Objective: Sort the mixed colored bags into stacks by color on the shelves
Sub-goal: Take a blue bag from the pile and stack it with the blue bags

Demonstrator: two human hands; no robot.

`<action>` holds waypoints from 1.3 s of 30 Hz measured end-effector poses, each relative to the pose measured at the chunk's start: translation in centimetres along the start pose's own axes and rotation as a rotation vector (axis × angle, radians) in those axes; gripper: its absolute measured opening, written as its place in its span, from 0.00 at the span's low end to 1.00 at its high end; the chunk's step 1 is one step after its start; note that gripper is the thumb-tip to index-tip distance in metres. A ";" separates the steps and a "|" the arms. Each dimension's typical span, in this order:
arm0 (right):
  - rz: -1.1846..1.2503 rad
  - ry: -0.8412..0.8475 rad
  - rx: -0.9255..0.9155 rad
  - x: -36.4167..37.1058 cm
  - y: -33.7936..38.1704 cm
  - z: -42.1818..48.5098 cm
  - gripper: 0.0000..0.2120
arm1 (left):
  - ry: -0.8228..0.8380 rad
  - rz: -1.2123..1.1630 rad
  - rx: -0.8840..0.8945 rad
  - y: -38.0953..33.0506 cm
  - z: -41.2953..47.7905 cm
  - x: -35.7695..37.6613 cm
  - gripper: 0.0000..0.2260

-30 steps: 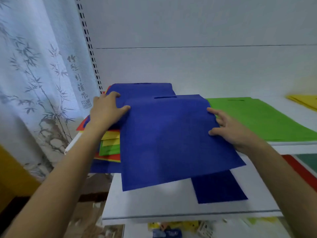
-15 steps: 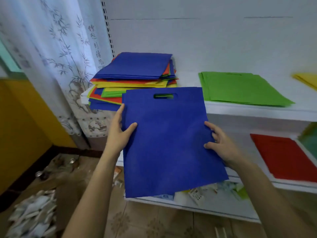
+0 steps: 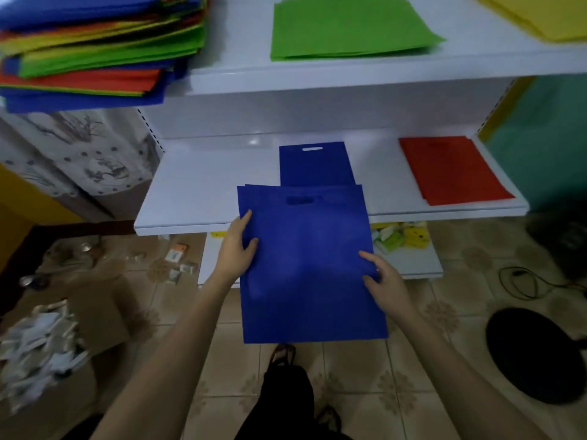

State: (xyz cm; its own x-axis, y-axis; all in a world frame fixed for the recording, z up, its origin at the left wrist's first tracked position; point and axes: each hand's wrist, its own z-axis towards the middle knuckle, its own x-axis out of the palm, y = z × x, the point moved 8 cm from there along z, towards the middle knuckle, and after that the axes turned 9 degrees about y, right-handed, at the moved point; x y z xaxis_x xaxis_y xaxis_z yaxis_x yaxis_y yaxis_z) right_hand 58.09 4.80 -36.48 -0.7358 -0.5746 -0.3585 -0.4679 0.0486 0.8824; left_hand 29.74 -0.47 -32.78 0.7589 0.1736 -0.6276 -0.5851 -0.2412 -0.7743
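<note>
While I held the blue bag (image 3: 308, 265) flat between both hands, its handle end pointed to twelve o'clock and covered the front edge of the lower shelf (image 3: 203, 192); I could not tell whether it touched the shelf. My left hand (image 3: 236, 246) pinched the bag's nine o'clock edge, thumb on the top face and fingers (image 3: 247, 217) partly tucked beneath. My right hand (image 3: 386, 282) pinched the three o'clock edge the same way, thumb on top and the rest curled at the rim. A doubled edge showed at the bag's top left corner, so I could not say whether I held one bag or two.

Just beyond, at twelve o'clock, a lone blue bag on the shelf (image 3: 314, 165) lay with its handle slot away from me; I took it as the start of the blue stack. At two o'clock on that shelf, well apart, lay the red stack (image 3: 454, 169). On the upper shelf (image 3: 317, 77) the green stack (image 3: 349, 27) sat at twelve o'clock and the yellow stack (image 3: 540, 14) at one o'clock, partly out of frame. The mixed pile (image 3: 95, 49) at eleven o'clock was thick with blue, red, green and yellow layers.

By my judgement the sort was at an early stage: four colour stacks were begun and thin, while the bulk waited in the mixed pile. A cardboard box of white packets (image 3: 41, 344) sat on the floor at eight o'clock.
</note>
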 end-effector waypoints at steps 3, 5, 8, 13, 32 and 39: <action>0.017 -0.001 0.024 -0.6 -0.8 1.7 0.22 | 0.024 0.078 -0.013 0.3 3.3 1.6 0.25; 0.018 -0.033 0.038 -1.3 -0.9 3.2 0.22 | 0.033 0.135 -0.011 0.3 5.9 2.1 0.25; 0.021 -0.115 0.049 -2.5 -0.5 6.0 0.20 | 0.038 0.196 -0.004 0.3 10.0 2.2 0.25; -0.124 -0.252 0.087 -4.8 0.1 13.9 0.15 | 0.012 0.203 -0.014 0.6 18.7 2.4 0.24; -0.473 -0.033 0.237 -5.7 -4.7 32.8 0.26 | 0.389 0.501 -0.227 8.2 34.8 7.9 0.26; -0.583 0.031 0.124 -4.0 0.1 25.0 0.26 | 0.291 0.478 -0.173 4.0 28.0 4.3 0.25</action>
State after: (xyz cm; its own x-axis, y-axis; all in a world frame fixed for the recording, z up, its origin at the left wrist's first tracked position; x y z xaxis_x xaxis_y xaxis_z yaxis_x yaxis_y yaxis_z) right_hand 48.74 27.51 -42.61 -0.3266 -0.5588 -0.7622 -0.8454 -0.1880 0.5000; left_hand 22.70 26.04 -40.86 0.4838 -0.2561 -0.8369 -0.8452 -0.3851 -0.3707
